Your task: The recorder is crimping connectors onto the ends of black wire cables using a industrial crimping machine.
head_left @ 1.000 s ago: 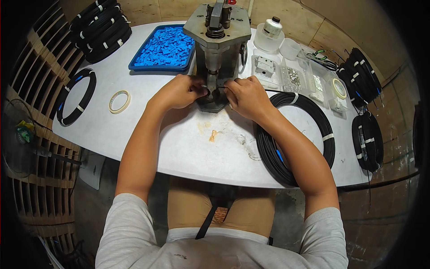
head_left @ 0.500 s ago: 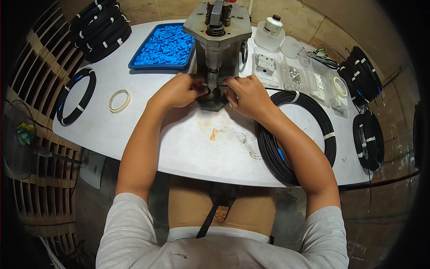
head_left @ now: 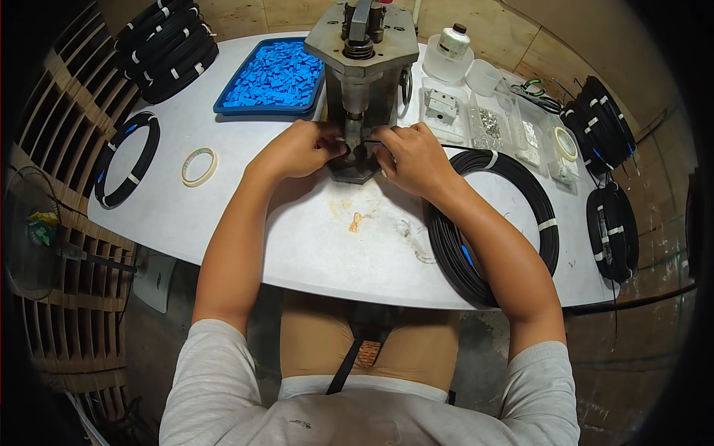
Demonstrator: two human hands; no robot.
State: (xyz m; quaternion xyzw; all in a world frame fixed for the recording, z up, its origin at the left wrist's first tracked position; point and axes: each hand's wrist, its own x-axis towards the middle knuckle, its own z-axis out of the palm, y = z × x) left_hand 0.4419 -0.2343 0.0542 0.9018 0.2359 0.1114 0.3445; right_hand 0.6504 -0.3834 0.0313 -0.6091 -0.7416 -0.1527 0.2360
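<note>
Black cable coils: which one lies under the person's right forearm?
The large coil at the table's near right edge; the right forearm crosses it. The other coils lie at the left side, far left corner and far right.

Dull grey metal press (head_left: 362,82), matt white tabletop (head_left: 297,238), glossy black cable coil (head_left: 494,227)

Bright, even overhead light, sharp centre; fisheye bending and dark vignette at edges.

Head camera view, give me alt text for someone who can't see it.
Seen from above, a person's left hand and right hand meet at the base of a grey metal press on a white table. A black cable coil lies beside the right forearm, a blue tray of small blue parts behind the left hand.
</note>
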